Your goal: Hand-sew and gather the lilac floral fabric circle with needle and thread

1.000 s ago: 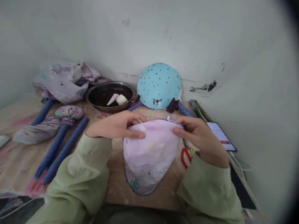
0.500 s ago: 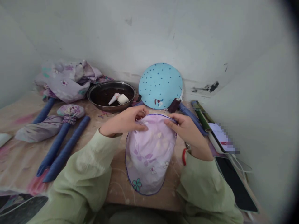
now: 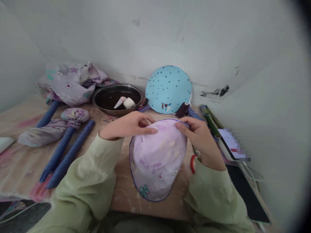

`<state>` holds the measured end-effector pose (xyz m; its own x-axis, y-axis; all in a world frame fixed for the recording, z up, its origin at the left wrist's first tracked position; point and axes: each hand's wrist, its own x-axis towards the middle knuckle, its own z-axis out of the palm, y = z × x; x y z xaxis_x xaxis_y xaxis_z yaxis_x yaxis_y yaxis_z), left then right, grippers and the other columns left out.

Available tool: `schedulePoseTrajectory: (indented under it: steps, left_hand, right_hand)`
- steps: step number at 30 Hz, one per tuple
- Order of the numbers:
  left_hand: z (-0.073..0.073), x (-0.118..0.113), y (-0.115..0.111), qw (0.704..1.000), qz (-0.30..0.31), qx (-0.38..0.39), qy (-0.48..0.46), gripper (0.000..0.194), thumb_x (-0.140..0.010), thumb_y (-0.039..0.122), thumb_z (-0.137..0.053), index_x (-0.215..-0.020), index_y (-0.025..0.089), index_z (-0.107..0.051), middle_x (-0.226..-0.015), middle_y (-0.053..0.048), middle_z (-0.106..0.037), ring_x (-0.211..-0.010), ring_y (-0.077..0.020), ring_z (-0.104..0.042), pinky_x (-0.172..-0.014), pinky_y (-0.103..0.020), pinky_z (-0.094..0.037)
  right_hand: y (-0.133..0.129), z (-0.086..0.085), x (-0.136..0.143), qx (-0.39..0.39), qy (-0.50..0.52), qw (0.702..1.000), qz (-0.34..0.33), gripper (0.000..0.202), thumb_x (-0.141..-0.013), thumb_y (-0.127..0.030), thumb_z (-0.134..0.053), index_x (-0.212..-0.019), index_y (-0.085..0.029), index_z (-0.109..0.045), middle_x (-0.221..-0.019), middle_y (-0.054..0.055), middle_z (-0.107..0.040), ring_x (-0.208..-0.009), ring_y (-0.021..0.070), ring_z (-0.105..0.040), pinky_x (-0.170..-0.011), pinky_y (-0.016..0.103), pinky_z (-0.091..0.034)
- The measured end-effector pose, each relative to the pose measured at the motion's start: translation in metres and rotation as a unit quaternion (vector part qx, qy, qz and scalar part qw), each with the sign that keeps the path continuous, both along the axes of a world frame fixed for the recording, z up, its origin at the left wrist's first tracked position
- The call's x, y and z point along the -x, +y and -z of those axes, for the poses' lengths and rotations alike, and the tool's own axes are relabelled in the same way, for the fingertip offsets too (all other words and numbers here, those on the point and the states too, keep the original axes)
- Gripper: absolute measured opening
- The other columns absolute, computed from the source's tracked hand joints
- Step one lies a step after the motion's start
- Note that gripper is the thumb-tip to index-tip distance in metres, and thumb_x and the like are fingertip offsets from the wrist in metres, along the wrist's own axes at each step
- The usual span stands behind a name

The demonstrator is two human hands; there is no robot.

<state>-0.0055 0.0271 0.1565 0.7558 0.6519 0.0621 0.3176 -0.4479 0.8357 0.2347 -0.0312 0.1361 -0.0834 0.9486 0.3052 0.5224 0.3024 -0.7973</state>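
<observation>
A lilac floral cloth piece (image 3: 157,158) with a dark blue edge hangs between my hands, its lower end over the table near the front edge. My left hand (image 3: 138,124) pinches its upper left rim, thumb on the near face and the other fingers behind. At the upper right rim, my right hand (image 3: 191,131) grips the cloth between thumb and forefinger. A red band circles my right wrist. Behind my right hand stands a dark thread spool (image 3: 182,110).
A light blue dotted disc (image 3: 168,89) leans on the wall. Left of it, a metal pan (image 3: 104,109) holds two white pieces. Blue wrapped rods (image 3: 73,155) and bundled floral cloth (image 3: 70,85) lie left. Bamboo pieces (image 3: 212,124) and a black tablet (image 3: 247,194) are right.
The cloth's upper part has spread wider and looks smoother. My left hand has shifted slightly left at the wrist, and my right hand has moved a little right with the rim.
</observation>
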Motion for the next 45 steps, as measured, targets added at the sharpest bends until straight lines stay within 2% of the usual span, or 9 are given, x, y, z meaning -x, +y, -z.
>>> schedulePoseTrajectory:
  steps: [3,6,8,10,15,18,22,27,45]
  left_hand:
    - [0.0,-0.002,-0.002,0.994,-0.047,-0.095,-0.023,0.025,-0.08,0.039,-0.061,-0.078,0.014,-0.066,-0.067,-0.001,-0.062,-0.058,-0.0094,-0.052,-0.054,-0.021,-0.04]
    - [-0.003,-0.006,-0.012,0.936,-0.151,-0.273,-0.16,0.013,-0.081,0.031,-0.061,-0.082,0.018,-0.065,-0.076,-0.002,-0.065,-0.071,-0.0139,-0.057,-0.069,-0.028,-0.045]
    - [-0.006,-0.006,-0.019,0.885,-0.151,-0.383,-0.218,0.004,-0.08,0.024,-0.063,-0.083,0.022,-0.065,-0.079,-0.002,-0.066,-0.08,-0.0162,-0.059,-0.081,-0.032,-0.044]
    - [-0.01,-0.002,-0.021,0.872,-0.126,-0.42,-0.216,0.004,-0.08,0.022,-0.063,-0.083,0.024,-0.064,-0.079,-0.001,-0.067,-0.081,-0.0164,-0.059,-0.086,-0.034,-0.043]
    - [-0.008,0.013,-0.008,0.974,0.007,-0.22,0.049,0.021,-0.075,0.035,-0.066,-0.088,0.019,-0.065,-0.084,-0.003,-0.068,-0.077,-0.0159,-0.06,-0.074,-0.027,-0.044]
    - [0.002,0.008,0.001,0.972,0.112,-0.128,0.165,0.027,-0.073,0.032,-0.067,-0.095,0.017,-0.065,-0.08,-0.002,-0.067,-0.07,-0.0145,-0.06,-0.066,-0.023,-0.042]
    - [0.011,-0.009,0.005,0.969,0.173,-0.111,0.137,0.02,-0.081,0.033,-0.059,-0.083,0.013,-0.064,-0.073,-0.001,-0.062,-0.067,-0.0123,-0.054,-0.063,-0.022,-0.038]
    - [0.017,-0.017,0.008,0.982,0.12,-0.126,0.076,0.022,-0.087,0.029,-0.049,-0.085,0.013,-0.063,-0.071,0.0,-0.06,-0.066,-0.0112,-0.051,-0.06,-0.022,-0.035]
    - [0.022,-0.024,0.008,0.99,0.027,-0.14,0.016,0.021,-0.085,0.029,-0.053,-0.09,0.012,-0.065,-0.082,-0.004,-0.066,-0.072,-0.0129,-0.057,-0.064,-0.023,-0.042]
  right_hand:
    - [-0.003,0.001,0.005,-0.065,0.001,0.996,0.063,0.016,-0.082,-0.035,-0.06,-0.083,-0.02,-0.065,-0.078,0.001,-0.065,-0.071,0.0167,-0.058,-0.063,0.029,-0.045]
    - [-0.014,-0.002,0.013,-0.237,0.015,0.961,0.14,0.008,-0.084,-0.03,-0.059,-0.084,-0.023,-0.063,-0.078,0.003,-0.064,-0.074,0.019,-0.058,-0.068,0.033,-0.046]
    - [-0.023,-0.007,0.016,-0.337,0.005,0.932,0.132,0.003,-0.084,-0.025,-0.059,-0.083,-0.025,-0.062,-0.078,0.003,-0.063,-0.076,0.0209,-0.059,-0.073,0.037,-0.045]
    - [-0.029,-0.012,0.015,-0.358,-0.025,0.929,0.093,0.005,-0.083,-0.021,-0.06,-0.082,-0.026,-0.062,-0.078,0.004,-0.063,-0.077,0.022,-0.059,-0.076,0.039,-0.045]
    - [-0.019,-0.014,0.005,-0.172,-0.2,0.964,-0.042,0.009,-0.085,-0.027,-0.058,-0.083,-0.023,-0.065,-0.082,0.004,-0.068,-0.08,0.0209,-0.062,-0.077,0.037,-0.045]
    - [-0.008,-0.009,0.006,-0.079,-0.272,0.952,-0.118,0.013,-0.087,-0.028,-0.057,-0.081,-0.02,-0.066,-0.079,0.004,-0.069,-0.074,0.0191,-0.062,-0.072,0.033,-0.044]
    - [-0.004,-0.006,0.009,-0.024,-0.274,0.952,-0.132,0.017,-0.088,-0.028,-0.054,-0.081,-0.019,-0.066,-0.078,0.004,-0.07,-0.072,0.018,-0.062,-0.068,0.03,-0.044]
    - [-0.003,-0.003,0.01,-0.009,-0.215,0.973,-0.09,0.02,-0.086,-0.035,-0.056,-0.093,-0.02,-0.066,-0.096,0.006,-0.071,-0.087,0.0212,-0.064,-0.075,0.033,-0.046]
    - [0.001,0.004,0.018,0.023,-0.146,0.988,-0.054,0.02,-0.087,-0.031,-0.052,-0.084,-0.017,-0.067,-0.082,0.003,-0.07,-0.073,0.0174,-0.061,-0.064,0.028,-0.042]
